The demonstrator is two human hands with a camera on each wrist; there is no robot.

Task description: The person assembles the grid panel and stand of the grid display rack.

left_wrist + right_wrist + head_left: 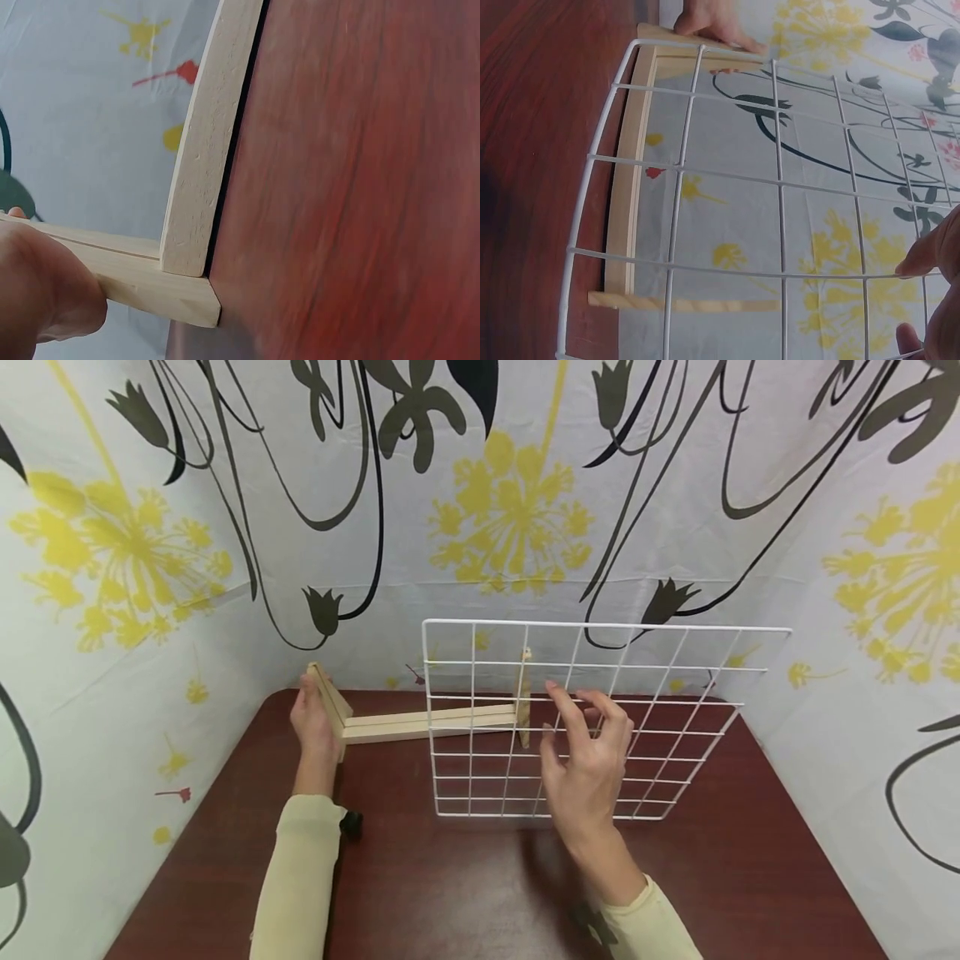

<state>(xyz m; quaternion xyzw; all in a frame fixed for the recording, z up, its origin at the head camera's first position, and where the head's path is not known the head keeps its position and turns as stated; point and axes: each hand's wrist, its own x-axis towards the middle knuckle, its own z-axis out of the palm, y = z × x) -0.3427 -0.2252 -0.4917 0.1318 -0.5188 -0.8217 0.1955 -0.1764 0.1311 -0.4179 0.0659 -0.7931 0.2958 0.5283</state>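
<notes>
My left hand point(313, 722) grips the left end piece point(330, 703) of a pale wooden stand. A long wooden bar point(390, 727) joins it to a second upright point(523, 727), seen through a white wire grid panel point(471, 755). My right hand point(588, 764) holds this panel, fingers and thumb bent at its wires, in front of the stand's right part. In the right wrist view the grid point(670, 267) stands nearer than the wooden bar point(626, 187). The left wrist view shows the end piece point(157, 289) meeting the bar point(214, 142).
The stand is at the back of a dark red-brown table point(450, 877). Behind and beside the table hangs a white cloth point(517, 602) printed with yellow flowers and dark stems. A small black object point(351, 824) sits at the left wrist.
</notes>
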